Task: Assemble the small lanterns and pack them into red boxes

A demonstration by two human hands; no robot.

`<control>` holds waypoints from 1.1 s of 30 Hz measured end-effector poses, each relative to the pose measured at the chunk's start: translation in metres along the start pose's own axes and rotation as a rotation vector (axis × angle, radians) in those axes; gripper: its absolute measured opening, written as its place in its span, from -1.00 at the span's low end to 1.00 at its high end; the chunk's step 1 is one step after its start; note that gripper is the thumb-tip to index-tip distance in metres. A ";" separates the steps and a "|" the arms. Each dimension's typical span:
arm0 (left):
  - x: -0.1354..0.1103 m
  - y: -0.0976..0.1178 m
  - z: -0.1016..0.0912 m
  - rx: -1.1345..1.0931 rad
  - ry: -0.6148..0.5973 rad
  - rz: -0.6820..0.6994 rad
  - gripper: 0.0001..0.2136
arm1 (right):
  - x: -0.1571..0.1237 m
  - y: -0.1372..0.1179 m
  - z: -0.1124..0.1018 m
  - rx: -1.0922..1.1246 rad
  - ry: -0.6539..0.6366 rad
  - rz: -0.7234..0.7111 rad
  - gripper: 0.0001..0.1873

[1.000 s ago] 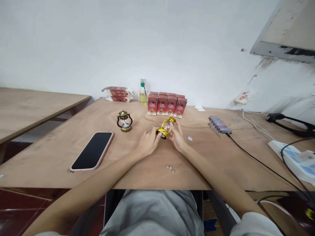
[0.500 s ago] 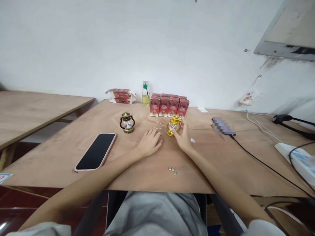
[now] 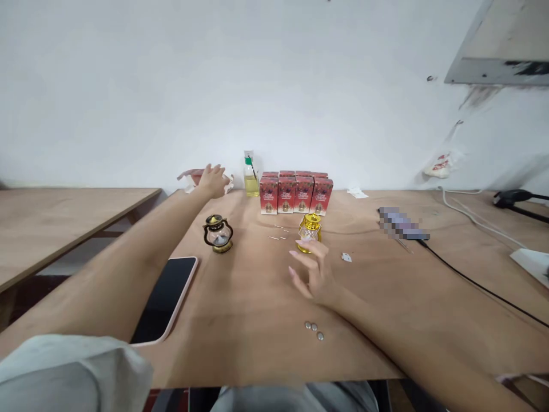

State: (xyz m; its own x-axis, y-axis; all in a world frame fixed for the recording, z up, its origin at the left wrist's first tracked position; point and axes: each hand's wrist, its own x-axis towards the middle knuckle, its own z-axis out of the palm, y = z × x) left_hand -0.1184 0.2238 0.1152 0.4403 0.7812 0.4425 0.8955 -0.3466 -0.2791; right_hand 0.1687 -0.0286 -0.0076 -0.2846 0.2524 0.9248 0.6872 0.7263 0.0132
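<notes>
My left hand (image 3: pixel 213 182) reaches to the back left, over the unfolded red boxes (image 3: pixel 196 175), which it partly hides. Its fingers are stretched out, with no grip on a box visible. In front of the small gold lantern (image 3: pixel 310 229) is my right hand (image 3: pixel 315 272), fingers apart and holding nothing. The lantern stands upright, its base partly behind the fingers. A bronze-coloured lantern (image 3: pixel 219 234) of the same kind stands upright to the left, near my left forearm. Between the lanterns lie several thin metal wire pieces (image 3: pixel 278 231).
Two rows of red boxes (image 3: pixel 285 195) stand near the wall beside a bottle of yellow liquid (image 3: pixel 251 182). My left forearm crosses above a phone (image 3: pixel 171 292). Three button cells (image 3: pixel 314 327) lie near the front edge. To the right are a white tag (image 3: pixel 346 257) and a cabled device (image 3: pixel 401 224).
My left hand has moved from mid-table to the boxes at the back left. My right hand has let go of the gold lantern and drawn back toward me.
</notes>
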 end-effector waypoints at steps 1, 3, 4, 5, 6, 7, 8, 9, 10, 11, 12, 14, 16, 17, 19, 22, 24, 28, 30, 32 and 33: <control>0.004 -0.004 0.015 0.019 -0.053 0.015 -0.74 | -0.001 -0.001 0.000 0.003 -0.012 -0.020 -0.35; 0.011 -0.013 0.043 0.113 -0.201 0.002 -0.66 | 0.000 -0.001 -0.001 0.017 -0.028 -0.035 -0.36; 0.014 -0.018 0.053 0.139 -0.238 -0.023 -0.62 | 0.000 -0.002 -0.002 0.023 -0.033 -0.035 -0.37; 0.018 -0.022 0.062 0.151 -0.259 -0.041 -0.58 | 0.001 -0.002 -0.003 0.026 -0.039 -0.032 -0.37; 0.022 -0.026 0.068 0.148 -0.267 -0.051 -0.55 | 0.002 -0.002 -0.003 0.028 -0.043 -0.028 -0.38; 0.025 -0.030 0.072 0.132 -0.262 -0.059 -0.52 | 0.003 -0.003 -0.003 0.028 -0.046 -0.025 -0.39; 0.027 -0.033 0.073 0.111 -0.247 -0.064 -0.50 | 0.004 -0.003 -0.004 0.029 -0.053 -0.027 -0.39; 0.028 -0.035 0.073 0.092 -0.231 -0.067 -0.47 | 0.004 -0.003 -0.003 0.032 -0.059 -0.029 -0.39; 0.028 -0.035 0.072 0.076 -0.215 -0.067 -0.46 | 0.004 -0.003 -0.003 0.036 -0.065 -0.032 -0.39; 0.027 -0.034 0.069 0.064 -0.201 -0.062 -0.45 | 0.004 -0.003 -0.003 0.041 -0.070 -0.034 -0.40; 0.025 -0.033 0.066 0.053 -0.188 -0.056 -0.45 | 0.004 -0.002 -0.003 0.045 -0.075 -0.035 -0.40; 0.018 -0.028 0.057 0.006 -0.112 -0.080 -0.48 | 0.004 -0.002 -0.002 0.054 -0.078 -0.038 -0.40; 0.012 -0.026 0.044 -0.038 0.011 -0.155 -0.49 | 0.003 -0.002 -0.001 0.060 -0.072 -0.042 -0.41; 0.010 -0.027 0.036 -0.052 0.079 -0.208 -0.47 | 0.002 -0.002 0.000 0.062 -0.066 -0.044 -0.41; 0.008 -0.035 0.015 -0.093 0.217 -0.336 -0.37 | 0.001 -0.002 0.001 0.066 -0.057 -0.046 -0.42; 0.002 -0.051 -0.031 -0.334 0.501 -0.551 -0.22 | 0.001 -0.002 0.001 0.070 -0.055 -0.045 -0.40; -0.010 -0.049 -0.066 -0.471 0.718 -0.525 -0.25 | 0.001 -0.002 0.001 0.067 -0.055 -0.044 -0.40; -0.071 0.015 -0.118 -0.527 1.014 -0.314 -0.45 | 0.000 -0.002 0.000 0.093 -0.049 -0.022 -0.40; -0.108 0.070 -0.124 -0.517 1.025 -0.215 -0.52 | -0.002 -0.002 0.001 0.147 -0.043 0.025 -0.37; -0.138 0.123 -0.120 -0.477 1.044 -0.068 -0.56 | -0.003 -0.002 0.003 0.248 0.000 0.104 -0.36; -0.149 0.145 -0.116 -0.462 1.018 0.018 -0.56 | -0.003 -0.003 0.004 0.321 0.033 0.164 -0.36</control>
State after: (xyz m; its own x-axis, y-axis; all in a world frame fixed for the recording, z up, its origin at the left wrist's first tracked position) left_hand -0.0461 -0.0029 0.1075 0.1115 0.0582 0.9921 0.7332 -0.6787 -0.0426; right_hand 0.1647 -0.0288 -0.0117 -0.1622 0.3651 0.9168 0.4756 0.8429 -0.2515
